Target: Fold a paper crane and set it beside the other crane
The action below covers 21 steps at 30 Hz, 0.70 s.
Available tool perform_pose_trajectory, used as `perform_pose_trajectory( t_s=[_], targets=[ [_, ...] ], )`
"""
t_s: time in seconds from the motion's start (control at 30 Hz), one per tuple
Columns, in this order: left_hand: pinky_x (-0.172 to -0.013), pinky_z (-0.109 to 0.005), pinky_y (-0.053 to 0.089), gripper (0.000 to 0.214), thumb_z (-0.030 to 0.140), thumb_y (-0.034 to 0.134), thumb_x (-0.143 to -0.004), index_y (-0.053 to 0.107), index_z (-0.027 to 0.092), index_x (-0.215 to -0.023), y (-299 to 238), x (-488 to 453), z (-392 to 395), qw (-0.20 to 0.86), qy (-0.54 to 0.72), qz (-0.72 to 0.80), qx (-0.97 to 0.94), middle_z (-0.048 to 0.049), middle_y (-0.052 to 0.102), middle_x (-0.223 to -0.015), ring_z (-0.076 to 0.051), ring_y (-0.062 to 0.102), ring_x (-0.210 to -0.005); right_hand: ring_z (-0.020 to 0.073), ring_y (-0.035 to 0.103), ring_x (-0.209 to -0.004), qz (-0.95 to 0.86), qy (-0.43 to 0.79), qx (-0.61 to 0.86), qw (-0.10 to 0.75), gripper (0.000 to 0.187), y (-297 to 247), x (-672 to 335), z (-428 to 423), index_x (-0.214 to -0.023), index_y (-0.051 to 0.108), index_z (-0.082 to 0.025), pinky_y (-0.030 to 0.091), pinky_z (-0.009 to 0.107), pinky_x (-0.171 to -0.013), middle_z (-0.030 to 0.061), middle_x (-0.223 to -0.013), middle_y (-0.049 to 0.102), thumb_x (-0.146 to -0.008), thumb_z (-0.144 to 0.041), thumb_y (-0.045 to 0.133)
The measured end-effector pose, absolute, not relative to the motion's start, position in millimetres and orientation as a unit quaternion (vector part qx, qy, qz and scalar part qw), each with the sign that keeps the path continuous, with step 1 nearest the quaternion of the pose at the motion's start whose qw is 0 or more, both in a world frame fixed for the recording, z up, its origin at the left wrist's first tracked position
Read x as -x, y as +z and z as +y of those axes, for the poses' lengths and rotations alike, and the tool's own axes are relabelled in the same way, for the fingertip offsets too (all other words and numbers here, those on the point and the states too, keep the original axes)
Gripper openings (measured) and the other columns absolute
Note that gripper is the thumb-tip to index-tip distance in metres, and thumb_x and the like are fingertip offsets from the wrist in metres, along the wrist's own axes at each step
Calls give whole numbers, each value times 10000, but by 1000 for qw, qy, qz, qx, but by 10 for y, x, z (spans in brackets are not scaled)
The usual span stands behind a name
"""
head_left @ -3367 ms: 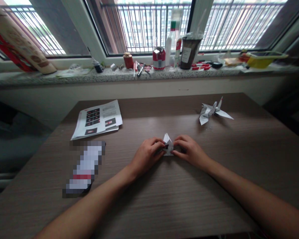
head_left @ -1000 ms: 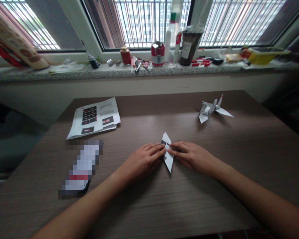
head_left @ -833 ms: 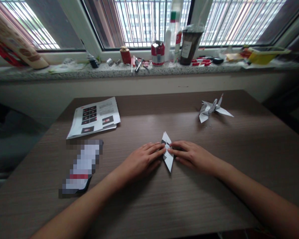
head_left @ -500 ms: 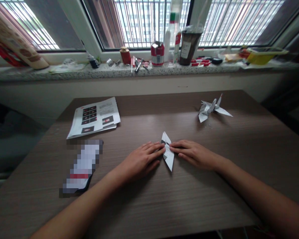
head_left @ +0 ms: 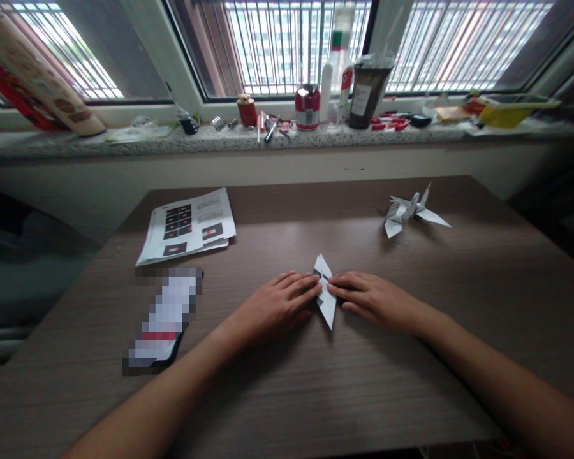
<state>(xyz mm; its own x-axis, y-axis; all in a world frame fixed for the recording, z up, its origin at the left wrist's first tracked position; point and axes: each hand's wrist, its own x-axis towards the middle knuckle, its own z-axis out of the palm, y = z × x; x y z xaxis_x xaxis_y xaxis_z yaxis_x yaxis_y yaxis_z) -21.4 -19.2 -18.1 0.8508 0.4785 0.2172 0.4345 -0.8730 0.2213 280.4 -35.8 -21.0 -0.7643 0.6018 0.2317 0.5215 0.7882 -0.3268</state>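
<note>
A small folded white paper piece, shaped like a narrow diamond, lies flat on the brown wooden table. My left hand rests palm down on its left side, fingers stretched out and fingertips pressing the paper's edge. My right hand lies flat on its right side, fingertips likewise on the paper. Both hands press it against the table. A finished paper crane sits at the far right of the table.
Printed sheets lie at the table's far left, with a blurred flat object nearer me. The stone windowsill behind holds a red can, a bottle, a dark cup, tools and a yellow container.
Earlier both hands pinched a shorter folded shape; it has since been flattened into a long diamond, and the fingers now lie stretched over it. In the last second only the view shifted slightly.
</note>
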Motion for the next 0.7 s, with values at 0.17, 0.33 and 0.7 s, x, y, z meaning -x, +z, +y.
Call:
perform_pose_trajectory(
  t_s=[0.17,0.33,0.7],
  targets=[
    [-1190,-504,403,566,467,544,-1062,440,224,-1562,-54,188,-242,78,112,224,-965,-127,573,-1513,-296,566,-1363,288,553,-1360,-932,77,323,142,436,-214,-2759,-389,-1494,559,-236,495,502,-1131,106,-1443,630,-1066,-318,540],
    [-1198,-526,372,499,484,516,-1071,500,261,-1517,-14,192,-243,67,94,227,-967,-109,581,-1507,-291,560,-1368,296,573,-1335,-931,80,324,149,428,-212,-2741,-386,-1472,577,-218,504,519,-1111,118,-1425,645,-1061,-335,550],
    [-1129,-541,425,347,385,584,-1044,619,247,-1361,-109,210,-200,13,121,280,-952,-104,637,-1407,-316,610,-1257,271,624,-1289,-923,101,313,200,363,-208,-2727,-370,-1399,640,-229,520,495,-1096,94,-1394,680,-1057,-320,561]
  ],
)
